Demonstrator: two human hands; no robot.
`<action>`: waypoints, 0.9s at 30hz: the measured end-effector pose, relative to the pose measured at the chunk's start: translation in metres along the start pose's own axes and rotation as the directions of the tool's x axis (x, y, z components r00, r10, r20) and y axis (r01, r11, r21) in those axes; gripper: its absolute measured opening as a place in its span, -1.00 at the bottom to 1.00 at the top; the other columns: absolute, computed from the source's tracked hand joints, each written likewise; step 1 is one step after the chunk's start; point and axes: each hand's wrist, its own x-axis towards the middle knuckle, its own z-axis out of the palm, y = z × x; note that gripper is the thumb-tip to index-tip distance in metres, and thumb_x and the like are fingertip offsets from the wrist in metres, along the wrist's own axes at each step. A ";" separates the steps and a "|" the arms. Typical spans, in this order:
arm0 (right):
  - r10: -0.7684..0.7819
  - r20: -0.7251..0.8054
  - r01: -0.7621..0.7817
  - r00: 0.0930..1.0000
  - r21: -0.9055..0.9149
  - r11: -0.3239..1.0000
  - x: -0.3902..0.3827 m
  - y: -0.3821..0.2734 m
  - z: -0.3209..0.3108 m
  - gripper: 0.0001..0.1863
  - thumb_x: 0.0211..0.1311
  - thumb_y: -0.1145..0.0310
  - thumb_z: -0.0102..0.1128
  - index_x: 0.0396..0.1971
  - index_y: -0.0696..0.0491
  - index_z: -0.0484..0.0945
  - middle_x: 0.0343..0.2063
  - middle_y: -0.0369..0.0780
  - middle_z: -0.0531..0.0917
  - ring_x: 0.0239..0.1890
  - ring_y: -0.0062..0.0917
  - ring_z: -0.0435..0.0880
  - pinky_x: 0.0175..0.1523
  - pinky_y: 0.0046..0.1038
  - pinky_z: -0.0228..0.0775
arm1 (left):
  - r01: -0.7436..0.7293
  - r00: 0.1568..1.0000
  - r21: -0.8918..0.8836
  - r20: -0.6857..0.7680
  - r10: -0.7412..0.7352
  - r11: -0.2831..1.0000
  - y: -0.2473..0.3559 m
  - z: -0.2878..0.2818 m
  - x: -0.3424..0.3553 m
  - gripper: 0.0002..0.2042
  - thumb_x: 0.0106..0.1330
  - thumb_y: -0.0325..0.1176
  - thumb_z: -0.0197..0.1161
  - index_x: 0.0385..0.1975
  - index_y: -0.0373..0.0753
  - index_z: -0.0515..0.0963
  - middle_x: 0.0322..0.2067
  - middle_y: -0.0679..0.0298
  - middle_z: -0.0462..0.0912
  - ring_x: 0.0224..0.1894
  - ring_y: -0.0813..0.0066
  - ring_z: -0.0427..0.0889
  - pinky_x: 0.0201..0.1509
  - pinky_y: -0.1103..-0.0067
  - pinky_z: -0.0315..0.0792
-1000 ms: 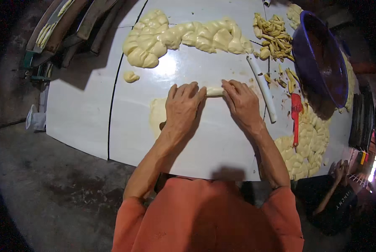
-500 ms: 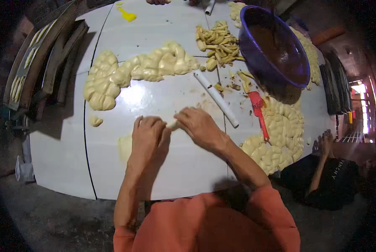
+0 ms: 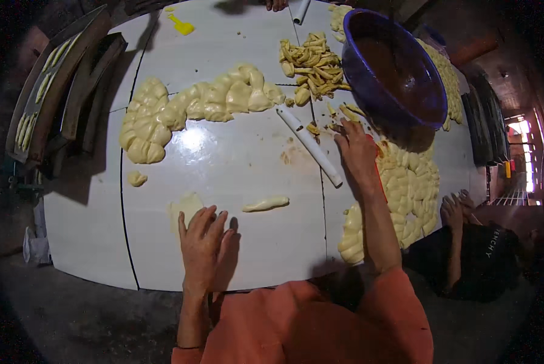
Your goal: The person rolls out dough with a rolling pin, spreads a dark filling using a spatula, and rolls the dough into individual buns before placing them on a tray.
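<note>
My left hand (image 3: 202, 246) lies over the table with spread fingers. Its fingertips are at the lower edge of a thin flat piece of dough (image 3: 186, 207). To the right of it, a rolled length of dough (image 3: 266, 204) rests alone on the white table. My right hand (image 3: 360, 155) reaches forward with thumb and fingers apart, its fingertips by a few loose yellow strips (image 3: 351, 112) that look like sliced banana. A red spatula (image 3: 382, 176) is partly hidden behind that hand and forearm. A white tube (image 3: 311, 148) lies slanted just left of my right hand.
Dough lumps (image 3: 217, 100) curve across the far left, and more dough (image 3: 411, 188) covers the right side. Behind are a pile of yellow strips (image 3: 311, 67) and a large purple basin (image 3: 352, 70). Trays (image 3: 38, 97) stand left; another person's hands (image 3: 454, 209) are at right.
Both hands have let go of the rolled dough, which now lies on the table. My right hand has moved forward and right to the yellow strips; my left has drawn back slightly, uncovering the flat dough.
</note>
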 end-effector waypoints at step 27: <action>-0.582 0.258 0.344 0.771 0.601 0.722 -0.135 -0.273 0.040 -0.69 0.22 0.31 0.42 -0.06 0.05 0.68 -0.13 -0.17 0.68 -0.26 -0.33 0.75 -0.21 -0.37 0.61 | -0.126 0.987 -0.173 -0.125 0.105 0.977 -0.094 -0.029 -0.084 -0.79 0.15 -0.29 0.49 -0.21 -0.10 0.71 -0.24 0.31 0.69 -0.18 0.29 0.66 -0.05 0.31 0.46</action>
